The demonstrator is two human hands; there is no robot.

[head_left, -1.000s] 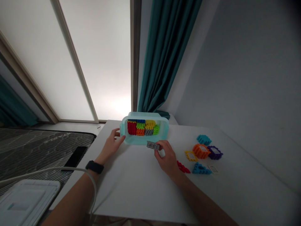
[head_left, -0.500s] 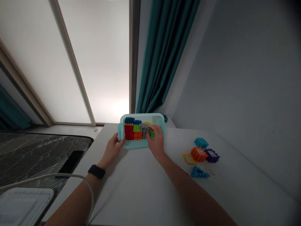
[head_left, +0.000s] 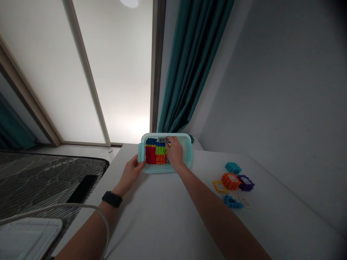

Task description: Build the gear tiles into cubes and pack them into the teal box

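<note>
A pale turquoise plastic bin (head_left: pixel 159 169) stands on the white table. At its left near corner, my left hand (head_left: pixel 131 170) grips the rim, thumb on top. Inside, on the left, toothed red blocks (head_left: pixel 150 155) lie in a row with yellow and blue ones behind them. Beside these are orange blocks (head_left: pixel 161 159), green ones and blue ones. My right hand (head_left: pixel 175 153) reaches into the bin, fingers closed on a grey toothed block (head_left: pixel 163 139) behind the blue ones. The right hand covers part of the bin's middle.
Right of the bin lie loose toothed blocks: a cyan one (head_left: pixel 233 167), an orange one (head_left: pixel 230 180), a purple one (head_left: pixel 246 183), a yellow one (head_left: pixel 220 186) and a blue one (head_left: pixel 232 202). A white cable (head_left: pixel 81 205) crosses near my left forearm.
My right hand has moved the grey block farther back in the bin, behind the blue blocks. My left hand still grips the rim. The view has shifted slightly.
</note>
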